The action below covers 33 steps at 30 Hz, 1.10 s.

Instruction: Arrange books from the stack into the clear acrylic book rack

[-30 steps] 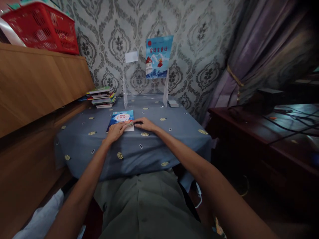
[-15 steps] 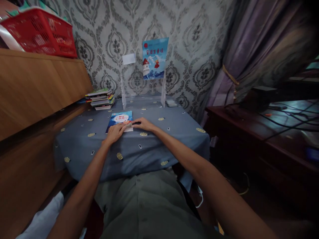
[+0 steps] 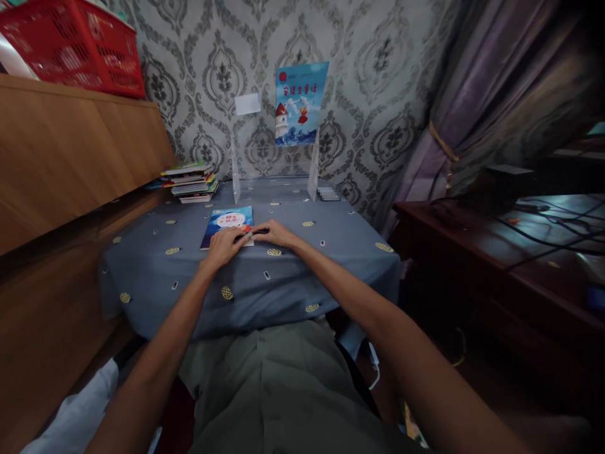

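Note:
A thin blue picture book point(image 3: 229, 218) with a white title patch lies on the cloth-covered table point(image 3: 302, 268). My left hand point(image 3: 224, 246) lies over its lower edge, with thumb and fingers closed at the lower right corner. From the right, my right hand point(image 3: 276, 233) pinches at that same corner, its fingertips meeting those of the left. A little white page shows under the fingers, where the cover corner seems lifted. My fingers hide the exact grip.
A clear stand at the back holds a blue storybook point(image 3: 300, 104) and a white card point(image 3: 247, 103). Stacked books point(image 3: 193, 183) sit at back left, beside a wooden cabinet point(image 3: 80, 151) carrying a red basket point(image 3: 75, 47). Cables lie on the dark desk point(image 3: 472, 233) at right.
The view has tilted and shifted slightly. Both hands stay at the book's lower right corner, with the left fingers slightly further right against the right fingertips.

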Each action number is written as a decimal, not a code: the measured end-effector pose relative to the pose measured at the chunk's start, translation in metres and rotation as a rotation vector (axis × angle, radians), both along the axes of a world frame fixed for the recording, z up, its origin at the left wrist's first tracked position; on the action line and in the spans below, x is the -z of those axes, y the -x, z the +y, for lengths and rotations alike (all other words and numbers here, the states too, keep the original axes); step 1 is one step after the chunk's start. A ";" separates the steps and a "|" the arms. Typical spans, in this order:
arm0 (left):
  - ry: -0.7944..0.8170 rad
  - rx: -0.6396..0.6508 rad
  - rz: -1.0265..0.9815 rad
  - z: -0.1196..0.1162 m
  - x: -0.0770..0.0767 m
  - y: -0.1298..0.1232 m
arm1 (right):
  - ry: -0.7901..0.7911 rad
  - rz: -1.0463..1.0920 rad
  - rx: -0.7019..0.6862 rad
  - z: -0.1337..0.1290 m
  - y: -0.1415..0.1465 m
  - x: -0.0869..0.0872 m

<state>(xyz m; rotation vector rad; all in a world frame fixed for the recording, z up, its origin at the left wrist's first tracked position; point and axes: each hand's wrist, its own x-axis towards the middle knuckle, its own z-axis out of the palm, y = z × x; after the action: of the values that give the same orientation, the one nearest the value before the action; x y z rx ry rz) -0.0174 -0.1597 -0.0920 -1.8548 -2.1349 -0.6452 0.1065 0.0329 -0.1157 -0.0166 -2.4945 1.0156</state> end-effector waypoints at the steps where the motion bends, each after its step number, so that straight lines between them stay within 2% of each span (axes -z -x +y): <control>1: -0.001 -0.004 -0.005 0.000 0.000 0.000 | -0.002 -0.002 -0.005 0.000 0.000 0.000; 19: 0.052 -0.016 0.023 0.001 -0.007 -0.003 | 0.031 0.011 -0.027 0.003 0.002 0.003; 26: 0.084 -0.033 0.034 0.006 -0.016 0.002 | 0.045 0.002 -0.042 0.006 0.004 0.005; 33: 0.108 -0.006 0.031 0.008 -0.017 0.008 | 0.062 -0.002 -0.063 0.006 0.000 0.003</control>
<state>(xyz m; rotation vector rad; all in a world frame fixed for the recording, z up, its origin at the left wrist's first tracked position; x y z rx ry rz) -0.0250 -0.1515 -0.0749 -1.8993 -2.1953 -0.5057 0.1061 0.0387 -0.1187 0.0423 -2.4791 1.1191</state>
